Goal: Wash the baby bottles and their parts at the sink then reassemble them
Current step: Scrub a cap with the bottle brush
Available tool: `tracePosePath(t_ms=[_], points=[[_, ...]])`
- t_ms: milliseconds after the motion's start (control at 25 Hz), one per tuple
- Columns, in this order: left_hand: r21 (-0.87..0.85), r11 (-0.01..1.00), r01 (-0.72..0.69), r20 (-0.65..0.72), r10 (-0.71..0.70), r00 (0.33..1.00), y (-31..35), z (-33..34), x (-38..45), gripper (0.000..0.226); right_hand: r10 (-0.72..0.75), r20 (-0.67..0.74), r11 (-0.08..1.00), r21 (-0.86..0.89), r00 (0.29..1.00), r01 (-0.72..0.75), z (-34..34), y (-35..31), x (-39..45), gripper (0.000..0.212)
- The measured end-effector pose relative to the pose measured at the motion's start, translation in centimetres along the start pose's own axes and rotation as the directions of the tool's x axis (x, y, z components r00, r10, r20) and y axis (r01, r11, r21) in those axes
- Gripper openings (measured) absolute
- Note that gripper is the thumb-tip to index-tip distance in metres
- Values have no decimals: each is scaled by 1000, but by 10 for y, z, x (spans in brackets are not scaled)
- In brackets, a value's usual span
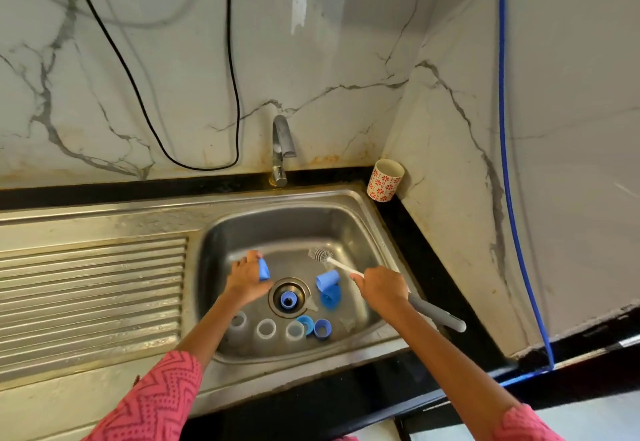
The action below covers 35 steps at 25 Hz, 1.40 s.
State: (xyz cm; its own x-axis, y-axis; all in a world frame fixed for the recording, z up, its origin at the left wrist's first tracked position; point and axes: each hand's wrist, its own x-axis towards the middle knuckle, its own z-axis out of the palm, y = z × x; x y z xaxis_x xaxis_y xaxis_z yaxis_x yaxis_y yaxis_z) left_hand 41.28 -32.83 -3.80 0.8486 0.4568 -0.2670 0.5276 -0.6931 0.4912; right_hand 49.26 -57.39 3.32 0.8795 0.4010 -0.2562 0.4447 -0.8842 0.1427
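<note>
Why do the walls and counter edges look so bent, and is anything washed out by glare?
Head view: the wide-angle lens bows the black counter edge and the blue hose on the right wall; soft daylight gives dull sheen on the ribbed steel drainboard, not harsh glare; the hands and the white bottle brush look slightly soft, while the sink basin's bottom lies in mild shadow.

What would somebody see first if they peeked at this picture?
Probably the two hands over the steel sink basin: the left hand grips a small light-blue plastic cap, and the right hand holds a long white-and-grey bottle brush with its bristles toward the tap. Next, three clear plastic bottles standing in a row along the near wall of the basin, with blue rings and caps scattered around the drain.
</note>
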Motion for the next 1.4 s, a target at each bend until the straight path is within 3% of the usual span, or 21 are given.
tracePosePath(t_ms=[240,400,520,680,880,1080,1280,1400], points=[[239,950,-203,180,162,970,63,49,-3,53,19,-2,994,103,1000,-18,9,16,7,64],[145,951,-272,332,212,919,80,89,0,44,19,-8,981,193,1000,-17,11,29,15,62],[113,977,-179,348,130,928,81,105,6,45,13,9,971,237,1000,-15,18,38,24,62],[242,970,6,196,-55,979,61,101,28,37,6,46,979,203,999,-16,28,38,38,63],[307,932,193,154,-249,956,7,86,44,44,-63,105,970,241,992,36,36,15,65,59],[414,872,262,138,-345,928,-32,89,50,38,-84,141,962,269,986,44,44,-3,84,57],[564,784,260,169,-418,893,-21,92,56,48,-53,160,953,302,986,2,53,-5,95,57],[566,777,276,200,-454,868,-19,89,58,52,-46,173,951,308,984,-10,56,-7,95,57]])
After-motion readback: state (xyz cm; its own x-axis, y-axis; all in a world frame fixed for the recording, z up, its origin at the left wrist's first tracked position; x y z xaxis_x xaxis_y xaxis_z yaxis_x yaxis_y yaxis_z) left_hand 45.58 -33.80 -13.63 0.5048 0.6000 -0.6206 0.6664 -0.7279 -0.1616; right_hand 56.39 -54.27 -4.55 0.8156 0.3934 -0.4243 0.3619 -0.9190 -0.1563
